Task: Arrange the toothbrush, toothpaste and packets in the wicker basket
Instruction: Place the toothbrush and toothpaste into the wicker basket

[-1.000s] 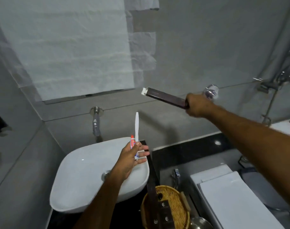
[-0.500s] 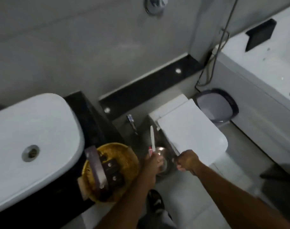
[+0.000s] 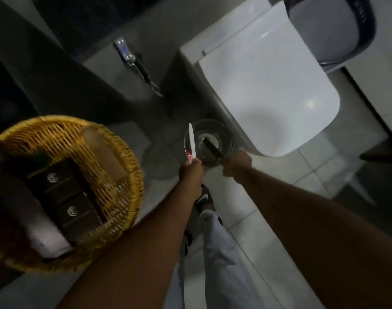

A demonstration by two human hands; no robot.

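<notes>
The round wicker basket (image 3: 123, 157) sits at the left, close to the camera. Two dark packets (image 3: 63, 197) with a light logo and a long brown box (image 3: 103, 155) lie in it. My left hand (image 3: 190, 172) is shut on a white toothbrush (image 3: 191, 139) and a small red-and-white toothpaste tube (image 3: 189, 157), both pointing up. My right hand (image 3: 235, 163) grips a long dark box (image 3: 212, 149) that pokes out over a small metal bin (image 3: 224, 134) on the floor. Both hands are to the right of the basket, down near the floor.
A white toilet (image 3: 268, 79) with its lid down stands right behind the bin. A chrome spray hose (image 3: 134, 61) hangs at the wall. A dark-rimmed round bin (image 3: 346, 25) stands at the top right. My shoes and light trousers (image 3: 212, 241) show on the tiled floor.
My view has swung from the wall and sink down to the floor. Both hands came down, the right one lowering the dark box from the wall height to over the metal bin.
</notes>
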